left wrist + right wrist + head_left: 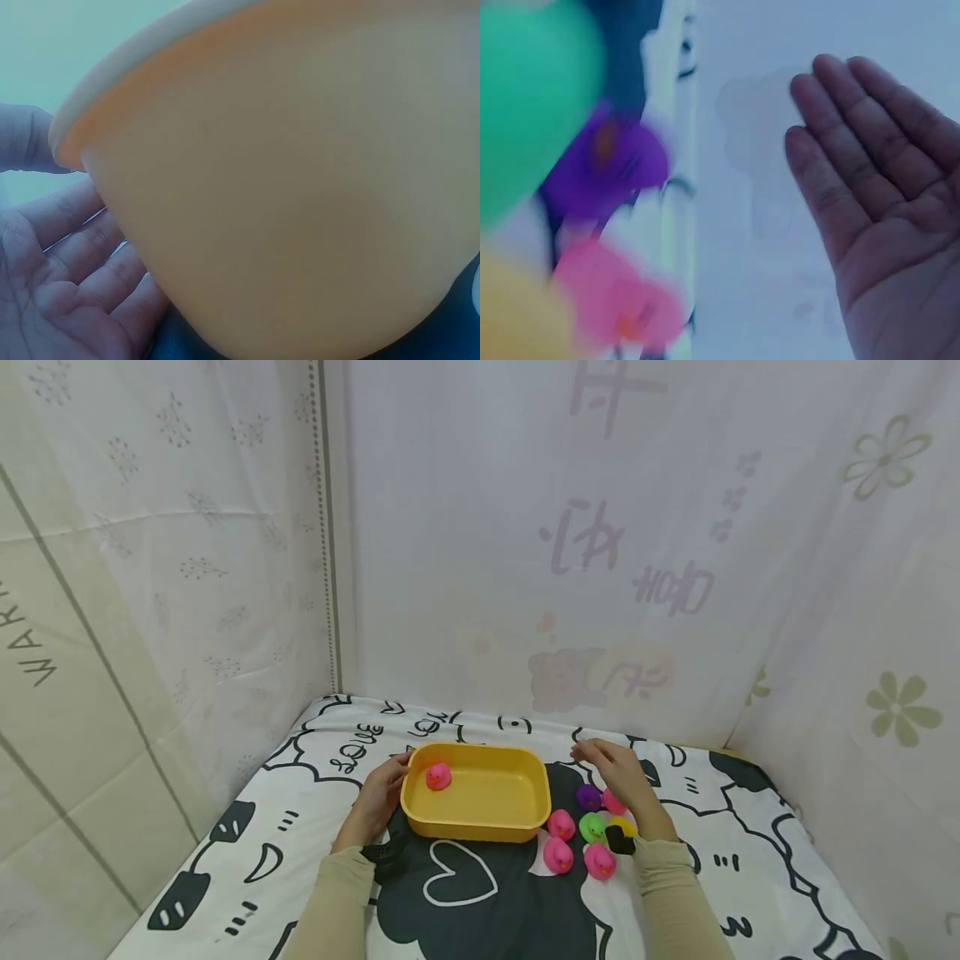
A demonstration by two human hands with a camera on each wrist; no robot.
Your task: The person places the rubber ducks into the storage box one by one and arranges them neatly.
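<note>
My left hand (379, 797) holds yellow basin (491, 789), lower centre of frame; right hand (621, 777) empty, fingers straight. One pink duck (438, 777) inside; I judge loading underway, next move calls for pinching purple duck (588, 797) right of basin.

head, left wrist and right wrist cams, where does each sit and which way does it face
Head: on the head, facing forward and down at the yellow tray and toy ducks; left hand, right hand and sleeves show.
Left wrist: on that wrist, facing the tray's outside closely; left hand, palm side, shows.
Right wrist: on that wrist, facing blurred ducks and a pale backdrop; right hand, palm side, shows.
Head and left wrist share the tray.
</note>
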